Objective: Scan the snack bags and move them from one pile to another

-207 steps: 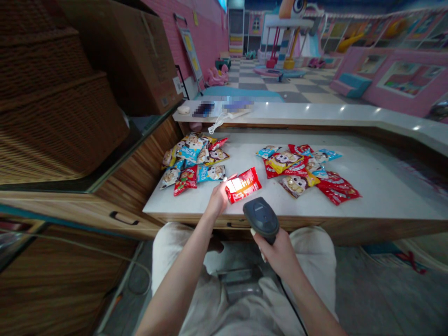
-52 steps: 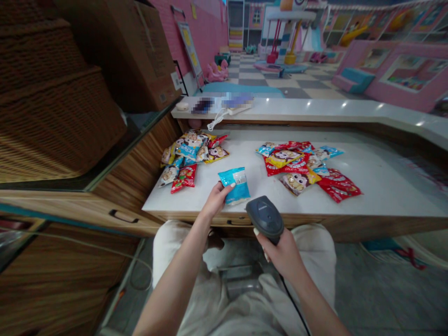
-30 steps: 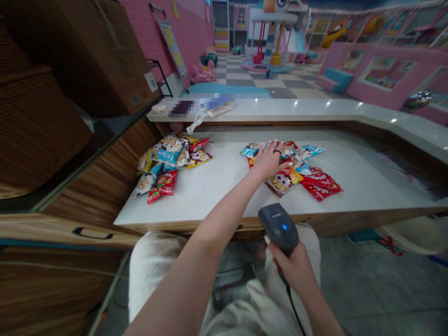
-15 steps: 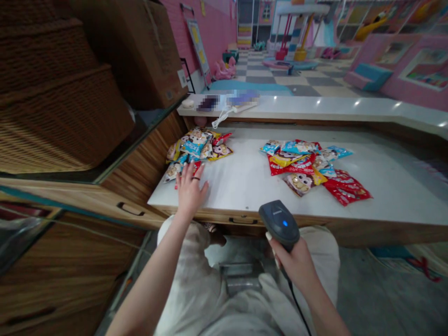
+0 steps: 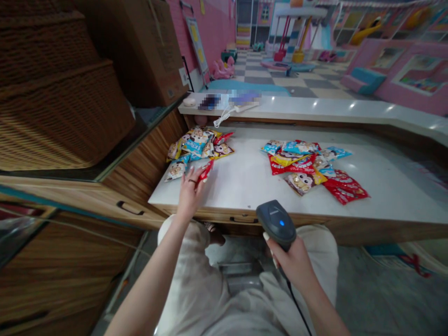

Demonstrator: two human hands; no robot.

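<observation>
My left hand [image 5: 190,192] pinches a small red snack packet [image 5: 206,171] and lifts it on edge off the white counter [image 5: 245,179], just in front of the left pile of snack packets [image 5: 196,147]. My right hand [image 5: 293,259] grips a dark handheld barcode scanner [image 5: 276,223] with a blue light lit, held below the counter's front edge above my lap. A second pile of snack packets [image 5: 308,165] lies to the right on the counter.
Wicker baskets [image 5: 59,93] and a cardboard box [image 5: 147,46] stand on the wooden cabinet at the left. A raised white ledge [image 5: 315,109] behind the counter carries a white cable and small items. A drawer handle [image 5: 129,207] sits below left.
My left hand laid the blue packet on the right pile, swung back to the left pile and picked up a red packet. The scanner has stayed near my lap.
</observation>
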